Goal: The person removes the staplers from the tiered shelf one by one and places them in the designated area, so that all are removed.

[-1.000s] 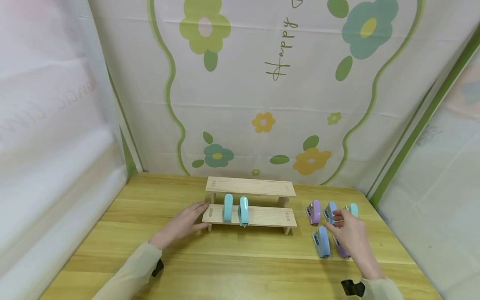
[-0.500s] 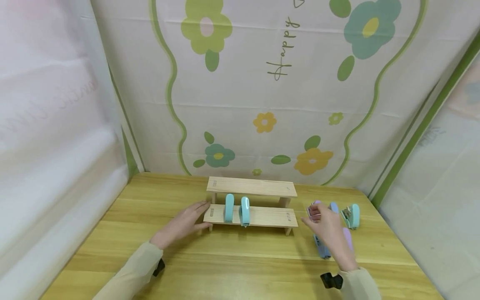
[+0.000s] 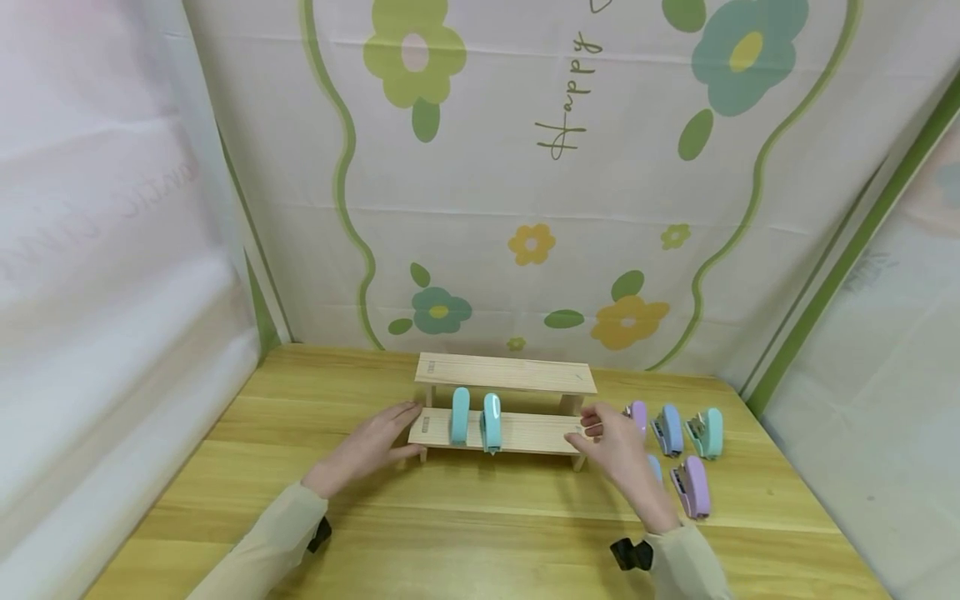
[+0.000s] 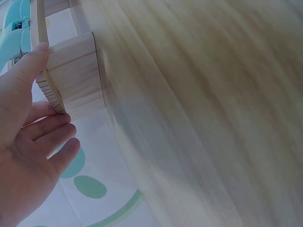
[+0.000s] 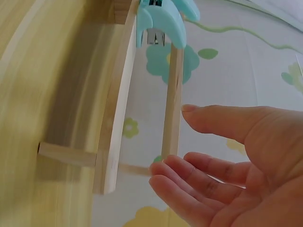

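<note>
Staplers (image 3: 491, 423) probably light, stiff, kinda slick; pinch sides mid-body imo. Left hand (image 3: 366, 447) pinches lower shelf (image 3: 536, 433) end; right hand (image 3: 617, 454) empty, fingers wide, near other end.

We've got two mint-turquoise staplers (image 3: 491, 423) on a pale, fine-grained wooden stand (image 3: 506, 372). Over on the right we count two lilac staplers (image 3: 694, 486), two soft blue staplers (image 3: 671, 431) and one lone mint stapler (image 3: 712, 433). The bench (image 3: 465, 533) is a warmer honey yellow with streaky brown grain. Backdrop's (image 3: 465, 192) white with wavy green borders (image 3: 347, 158), olive "Happy" lettering (image 3: 558, 140), green leaves (image 3: 628, 286) and chunky flowers: orange flowers (image 3: 628, 322) with pale middles, teal flowers (image 3: 442, 311) with yellow ones, plus a big lime flower (image 3: 415, 54) with a pinkish centre. We're seeing cream sleeves (image 3: 273, 525) and black wristbands (image 3: 632, 554) too.
</note>
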`<state>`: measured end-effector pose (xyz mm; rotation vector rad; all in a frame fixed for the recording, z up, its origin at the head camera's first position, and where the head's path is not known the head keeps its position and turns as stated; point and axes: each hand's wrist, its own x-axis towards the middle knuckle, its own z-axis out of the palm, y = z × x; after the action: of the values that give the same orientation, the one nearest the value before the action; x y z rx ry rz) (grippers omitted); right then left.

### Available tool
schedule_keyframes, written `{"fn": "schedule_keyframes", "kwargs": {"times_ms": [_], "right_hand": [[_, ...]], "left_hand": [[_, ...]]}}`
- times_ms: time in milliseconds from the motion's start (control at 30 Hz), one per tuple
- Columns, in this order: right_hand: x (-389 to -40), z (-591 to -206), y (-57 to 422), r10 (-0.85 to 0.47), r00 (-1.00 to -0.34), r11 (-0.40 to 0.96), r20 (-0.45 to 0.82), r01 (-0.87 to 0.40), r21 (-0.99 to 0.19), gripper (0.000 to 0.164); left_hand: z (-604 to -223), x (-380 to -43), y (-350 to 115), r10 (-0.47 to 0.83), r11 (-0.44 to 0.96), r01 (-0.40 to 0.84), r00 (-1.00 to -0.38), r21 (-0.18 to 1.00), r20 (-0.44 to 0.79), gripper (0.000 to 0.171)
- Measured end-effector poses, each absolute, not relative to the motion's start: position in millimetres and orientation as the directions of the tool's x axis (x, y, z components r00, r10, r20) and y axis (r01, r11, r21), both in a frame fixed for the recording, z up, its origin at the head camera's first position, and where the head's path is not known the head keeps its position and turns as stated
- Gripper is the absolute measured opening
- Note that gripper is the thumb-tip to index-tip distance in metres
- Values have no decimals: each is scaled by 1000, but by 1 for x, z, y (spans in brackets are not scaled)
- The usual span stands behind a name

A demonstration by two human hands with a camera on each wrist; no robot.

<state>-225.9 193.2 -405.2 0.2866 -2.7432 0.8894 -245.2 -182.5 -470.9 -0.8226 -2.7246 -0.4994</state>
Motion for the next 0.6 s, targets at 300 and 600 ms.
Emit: {"fn": "schedule_keyframes", "kwargs": {"times_ms": [300, 600], "right_hand": [[-229, -409, 171, -142, -942, 782, 305, -295, -549, 34], [-229, -413, 148, -168, -955, 752, 245, -285, -594, 35]], "left_hand": [[-471, -246, -182, 476, 785, 553, -827, 280, 300, 70], [-471, -247, -183, 482, 782, 563, -818, 267, 315, 70]]}}
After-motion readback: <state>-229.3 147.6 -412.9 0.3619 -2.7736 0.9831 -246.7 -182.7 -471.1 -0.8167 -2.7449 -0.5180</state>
